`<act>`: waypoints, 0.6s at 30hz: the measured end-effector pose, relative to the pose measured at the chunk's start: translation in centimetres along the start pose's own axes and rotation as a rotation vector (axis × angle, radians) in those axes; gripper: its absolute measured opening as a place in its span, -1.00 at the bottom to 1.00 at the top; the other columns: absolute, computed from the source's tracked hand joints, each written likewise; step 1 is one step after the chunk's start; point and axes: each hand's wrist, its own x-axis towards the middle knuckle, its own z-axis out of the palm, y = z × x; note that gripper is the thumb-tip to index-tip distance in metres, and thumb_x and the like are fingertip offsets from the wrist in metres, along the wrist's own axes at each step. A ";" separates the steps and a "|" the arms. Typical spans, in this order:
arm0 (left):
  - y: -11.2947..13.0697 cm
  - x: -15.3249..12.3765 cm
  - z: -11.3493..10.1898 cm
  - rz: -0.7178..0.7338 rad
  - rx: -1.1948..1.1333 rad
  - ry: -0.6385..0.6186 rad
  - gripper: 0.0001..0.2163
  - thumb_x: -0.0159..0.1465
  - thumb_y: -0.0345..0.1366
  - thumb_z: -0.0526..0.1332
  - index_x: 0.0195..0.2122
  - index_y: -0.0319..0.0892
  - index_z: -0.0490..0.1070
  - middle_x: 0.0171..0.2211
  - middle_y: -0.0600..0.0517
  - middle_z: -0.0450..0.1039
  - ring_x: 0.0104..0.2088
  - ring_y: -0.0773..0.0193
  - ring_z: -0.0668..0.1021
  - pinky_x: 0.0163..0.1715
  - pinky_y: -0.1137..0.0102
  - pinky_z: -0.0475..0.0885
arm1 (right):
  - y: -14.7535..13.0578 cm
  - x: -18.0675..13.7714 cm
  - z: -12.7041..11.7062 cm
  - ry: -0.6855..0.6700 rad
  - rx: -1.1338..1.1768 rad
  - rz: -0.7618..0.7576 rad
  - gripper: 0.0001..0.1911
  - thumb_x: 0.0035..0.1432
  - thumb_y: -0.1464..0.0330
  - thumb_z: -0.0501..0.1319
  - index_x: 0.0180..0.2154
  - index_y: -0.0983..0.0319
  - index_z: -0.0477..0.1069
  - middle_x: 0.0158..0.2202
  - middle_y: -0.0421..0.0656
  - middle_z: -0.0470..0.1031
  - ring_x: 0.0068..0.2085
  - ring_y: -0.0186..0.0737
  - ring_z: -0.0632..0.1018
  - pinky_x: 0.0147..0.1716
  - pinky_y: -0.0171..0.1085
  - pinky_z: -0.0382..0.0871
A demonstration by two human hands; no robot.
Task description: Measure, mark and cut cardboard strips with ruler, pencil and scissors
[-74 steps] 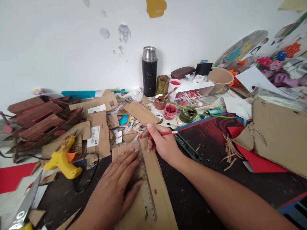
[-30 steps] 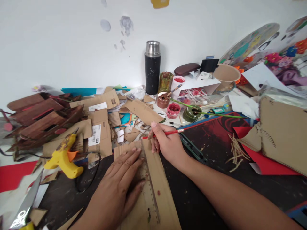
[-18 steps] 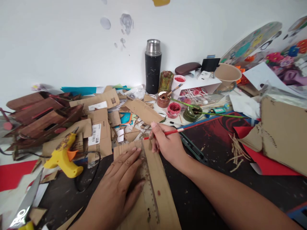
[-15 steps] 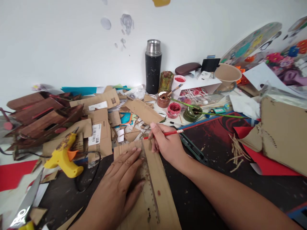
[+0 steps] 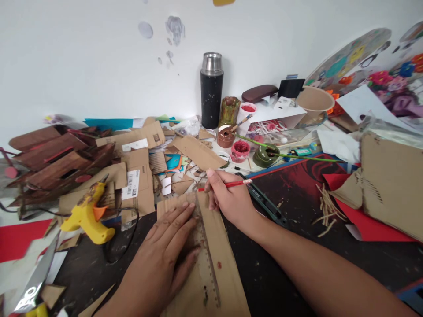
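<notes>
My left hand (image 5: 173, 244) lies flat, fingers stretched out, pressing a clear ruler (image 5: 211, 279) onto a strip of cardboard (image 5: 228, 268). The ruler runs lengthwise along the strip, partly hidden under the palm and fingers. In my right hand (image 5: 229, 193) a red pencil (image 5: 237, 183) is pinched between thumb and fingers. Its point is by the ruler's far end, near the cardboard's far edge. Just beyond the right wrist, a dark green utility knife (image 5: 264, 201) rests on the dark table surface.
A yellow glue gun (image 5: 89, 218) with its cord and a pair of scissors (image 5: 39, 275) lie at left, below a brown cardboard model ship (image 5: 66, 158). Cardboard scraps (image 5: 139, 176), a black flask (image 5: 211, 97) and open paint jars (image 5: 240, 150) stand behind. A large cardboard piece (image 5: 393, 185) is at right.
</notes>
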 end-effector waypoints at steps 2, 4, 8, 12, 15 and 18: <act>0.0 0.0 0.0 0.003 0.000 0.002 -0.63 0.56 -0.25 0.15 0.33 -0.20 0.40 0.40 -0.19 0.48 0.41 -0.05 0.48 0.28 0.04 0.49 | 0.0 0.0 0.0 -0.002 0.000 0.015 -0.44 0.56 -0.05 0.11 -0.39 0.16 0.44 -0.70 -0.30 0.39 -0.67 -0.30 0.46 -0.56 -0.35 0.30; 0.0 0.0 0.0 0.008 0.006 0.002 -0.63 0.56 -0.25 0.14 0.33 -0.20 0.40 0.40 -0.19 0.48 0.42 -0.05 0.47 0.28 0.03 0.48 | 0.0 0.0 0.0 -0.002 0.007 0.020 -0.45 0.56 -0.05 0.10 -0.39 0.16 0.44 -0.71 -0.30 0.39 -0.67 -0.30 0.46 -0.56 -0.35 0.30; 0.0 -0.1 0.1 0.015 0.023 -0.006 -0.64 0.58 -0.25 0.13 0.33 -0.22 0.38 0.41 -0.19 0.46 0.44 -0.03 0.43 0.29 0.03 0.46 | 0.1 0.0 0.1 0.006 0.005 -0.006 -0.44 0.56 -0.05 0.11 -0.40 0.15 0.45 -0.70 -0.30 0.38 -0.66 -0.29 0.47 -0.55 -0.34 0.31; 0.0 -0.1 0.0 0.023 0.020 -0.006 -0.65 0.59 -0.24 0.12 0.33 -0.22 0.39 0.41 -0.19 0.46 0.45 -0.01 0.41 0.30 0.04 0.43 | 0.1 0.0 0.1 0.002 -0.009 0.001 -0.45 0.57 -0.03 0.09 -0.39 0.15 0.44 -0.70 -0.30 0.39 -0.66 -0.30 0.47 -0.55 -0.35 0.30; 0.0 -0.1 0.1 0.018 0.015 -0.004 -0.64 0.59 -0.24 0.12 0.34 -0.22 0.38 0.40 -0.20 0.47 0.44 -0.02 0.42 0.29 0.04 0.45 | 0.1 0.0 0.0 0.000 -0.010 0.004 -0.46 0.57 -0.02 0.09 -0.39 0.15 0.44 -0.71 -0.30 0.39 -0.67 -0.30 0.47 -0.56 -0.35 0.30; 0.0 -0.1 0.1 0.012 0.013 -0.004 -0.65 0.58 -0.24 0.11 0.33 -0.20 0.39 0.40 -0.19 0.47 0.44 -0.03 0.44 0.27 0.03 0.47 | 0.0 0.0 0.0 0.009 -0.005 -0.010 -0.46 0.56 -0.02 0.10 -0.40 0.15 0.45 -0.71 -0.30 0.38 -0.66 -0.30 0.47 -0.56 -0.35 0.30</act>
